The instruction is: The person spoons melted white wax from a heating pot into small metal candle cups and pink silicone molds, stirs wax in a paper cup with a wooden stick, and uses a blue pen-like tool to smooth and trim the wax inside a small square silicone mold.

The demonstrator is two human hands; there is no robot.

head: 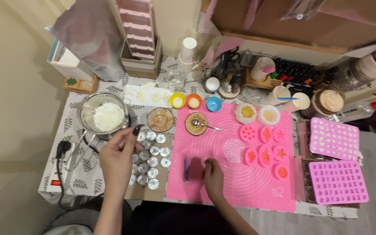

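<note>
My left hand [117,159] hovers with curled fingers over a group of several small round metal tins [151,156], its fingertips close to the rim of a metal bowl [103,115] of white flakes. Whether it pinches anything is hidden. My right hand [214,177] rests palm down on a pink silicone mat [236,182], its fingers beside a small dark blue stick-like tool [186,168]. A brown cup with a spoon [196,123] sits at the mat's far edge.
Several pink star and round moulds [266,150] lie on the mat. Two pink mould trays [336,167] sit at the right. Small coloured cups [194,101], jars, paper cups and boxes crowd the back. A power strip [57,174] lies at the left edge.
</note>
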